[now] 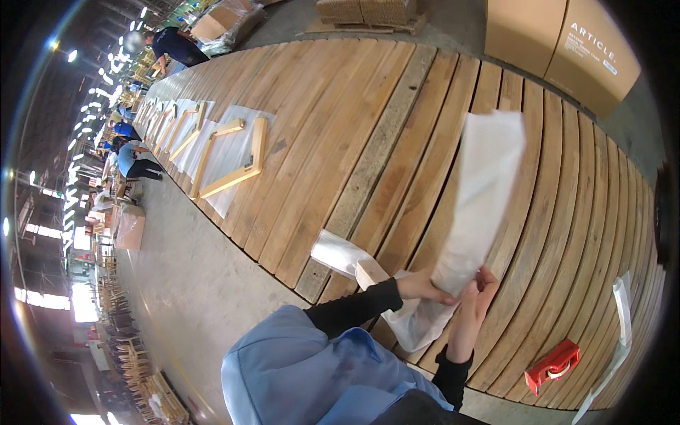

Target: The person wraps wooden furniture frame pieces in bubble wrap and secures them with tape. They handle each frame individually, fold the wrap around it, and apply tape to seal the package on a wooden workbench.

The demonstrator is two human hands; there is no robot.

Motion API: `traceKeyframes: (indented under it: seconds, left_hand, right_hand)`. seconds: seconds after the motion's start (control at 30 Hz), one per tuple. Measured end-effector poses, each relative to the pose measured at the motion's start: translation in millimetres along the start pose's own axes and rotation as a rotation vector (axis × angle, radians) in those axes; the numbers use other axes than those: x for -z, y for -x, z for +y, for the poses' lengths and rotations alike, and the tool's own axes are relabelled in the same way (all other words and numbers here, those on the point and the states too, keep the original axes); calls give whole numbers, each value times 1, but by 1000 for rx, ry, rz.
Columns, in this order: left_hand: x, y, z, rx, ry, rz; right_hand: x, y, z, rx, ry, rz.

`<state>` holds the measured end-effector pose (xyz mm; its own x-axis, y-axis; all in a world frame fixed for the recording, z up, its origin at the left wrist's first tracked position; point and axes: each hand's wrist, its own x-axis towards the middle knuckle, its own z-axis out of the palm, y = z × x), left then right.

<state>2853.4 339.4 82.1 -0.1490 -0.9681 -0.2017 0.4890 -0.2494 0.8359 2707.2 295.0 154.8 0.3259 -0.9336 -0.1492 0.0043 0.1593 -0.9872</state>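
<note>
A long piece wrapped in white foam sheet [485, 184] slants up and away from me over the slatted wooden table. My left hand [425, 287] is closed on its near end, thumb lying over the wrap. Right beside it, my right hand [482, 292] has its fingers bent in against the edge of the same foam sheet. More of the sheet hangs loose below the hands. To the left, a shorter wrapped arm [338, 253] joins on, with a bit of pale wood [370, 273] showing. What lies under the foam at my fingers is hidden.
A red tape dispenser [554, 365] and a thin white foam strip [621, 322] lie at right. Angled wooden frames [257, 152] rest on foam sheets further left along the table. Large cardboard boxes [591, 53] stand beyond the far edge. Several people work in the distance.
</note>
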Motion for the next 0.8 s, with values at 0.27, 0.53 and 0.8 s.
traceKeyframes:
  seconds: [0.27, 0.53, 0.8]
  left_hand:
    - [90, 111, 17, -126, 449, 2]
    - [98, 156, 13, -324, 369, -233]
    - [70, 153, 29, -143, 143, -228]
  right_hand:
    - [-74, -85, 25, -288, -427, -518]
    - [-189, -94, -60, -332, -785, -722]
    - [-49, -60, -82, 271, -324, -819]
